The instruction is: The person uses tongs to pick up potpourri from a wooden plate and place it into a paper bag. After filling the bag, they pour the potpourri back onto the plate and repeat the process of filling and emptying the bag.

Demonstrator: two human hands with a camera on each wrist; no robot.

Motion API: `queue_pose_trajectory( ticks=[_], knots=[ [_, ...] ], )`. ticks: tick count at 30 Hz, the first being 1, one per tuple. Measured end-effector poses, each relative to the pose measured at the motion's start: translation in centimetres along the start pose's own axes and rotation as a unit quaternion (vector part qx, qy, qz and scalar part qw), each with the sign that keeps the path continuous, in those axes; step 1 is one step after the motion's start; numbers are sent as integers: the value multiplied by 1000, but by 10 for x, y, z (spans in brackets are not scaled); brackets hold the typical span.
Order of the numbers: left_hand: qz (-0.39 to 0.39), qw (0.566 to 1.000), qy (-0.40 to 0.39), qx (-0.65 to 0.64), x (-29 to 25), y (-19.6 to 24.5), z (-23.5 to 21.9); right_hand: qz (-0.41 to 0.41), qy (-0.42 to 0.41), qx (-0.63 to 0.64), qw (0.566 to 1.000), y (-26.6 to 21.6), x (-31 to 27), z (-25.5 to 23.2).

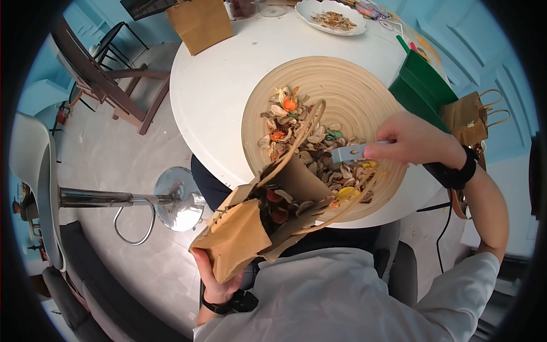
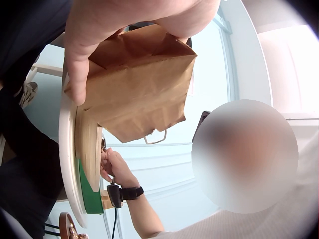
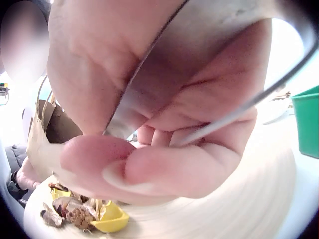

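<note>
My left hand (image 1: 216, 285) grips the bottom of a brown paper bag (image 1: 233, 236), tilted with its mouth toward the round bamboo tray (image 1: 347, 77). Dark dried petals (image 1: 278, 212) lie inside the bag. Its two twisted handles reach over the tray. In the left wrist view, the thumb and fingers (image 2: 77, 82) clasp the bag's base. My right hand (image 1: 413, 139) pinches metal tongs (image 1: 348, 153) over the potpourri (image 1: 319, 137) on the tray. In the right wrist view, the tongs' bent strip (image 3: 184, 55) runs through the hand; their tips are hidden.
A green bin (image 1: 421, 85) stands right of the tray, beside another paper bag (image 1: 470, 117). At the table's back are a third bag (image 1: 199, 25) and a white plate (image 1: 305, 11) with dried bits. A white stool (image 1: 34, 171) stands left of the white table (image 1: 199, 114).
</note>
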State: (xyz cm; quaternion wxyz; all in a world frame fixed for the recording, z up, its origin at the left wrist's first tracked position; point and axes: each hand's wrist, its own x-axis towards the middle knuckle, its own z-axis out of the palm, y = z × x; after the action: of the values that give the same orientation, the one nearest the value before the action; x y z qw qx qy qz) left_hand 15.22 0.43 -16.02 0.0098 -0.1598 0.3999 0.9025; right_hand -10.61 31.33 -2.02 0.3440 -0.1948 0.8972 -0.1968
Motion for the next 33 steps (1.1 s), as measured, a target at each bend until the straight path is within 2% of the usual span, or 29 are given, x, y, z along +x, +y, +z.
queue_pose_trajectory(
  ticks=[3, 7, 9, 12, 15, 17, 19, 20, 22, 25, 27, 29, 33],
  knots=[
    [-11, 998, 8, -62, -3, 2, 5, 13, -13, -22, 1000, -11, -5, -17],
    [-7, 999, 18, -40, -3, 3, 10, -22, -1, -8, 1000, -38, -8, -24],
    [5, 998, 41, -42, -1, 0, 8, -189, 6, -113, 975, -51, -3, -24],
    [3, 1000, -4, 8, 2, -3, -6, -154, 8, -167, 974, -83, -13, -17],
    [2, 1000, 8, -6, 1, -2, -4, -173, 47, -137, 974, -69, -13, -28],
    [-3, 1000, 2, -9, 0, -2, -7, -102, 77, -127, 984, -47, -16, -41],
    [-6, 1000, -3, -12, -2, -1, -8, 31, 65, -90, 993, -26, -20, -51],
    [-11, 1000, 1, -9, -3, 0, -7, 29, 62, -93, 993, -14, -22, -55],
    [-15, 1000, 7, -8, -3, -1, -8, 146, 28, -105, 983, 6, -21, -58],
    [-10, 1000, -8, -5, -3, -2, -9, 185, -7, -120, 975, 16, -15, -50],
    [-11, 1000, -12, -14, -2, 0, -7, 164, -16, -93, 982, 19, -5, -43],
    [-12, 1000, -13, -15, -2, 0, -6, 90, -21, -86, 992, 12, 9, -33],
    [-10, 1000, 1, -17, -3, 0, -4, 29, -21, -57, 998, -1, 32, -14]
  ],
)
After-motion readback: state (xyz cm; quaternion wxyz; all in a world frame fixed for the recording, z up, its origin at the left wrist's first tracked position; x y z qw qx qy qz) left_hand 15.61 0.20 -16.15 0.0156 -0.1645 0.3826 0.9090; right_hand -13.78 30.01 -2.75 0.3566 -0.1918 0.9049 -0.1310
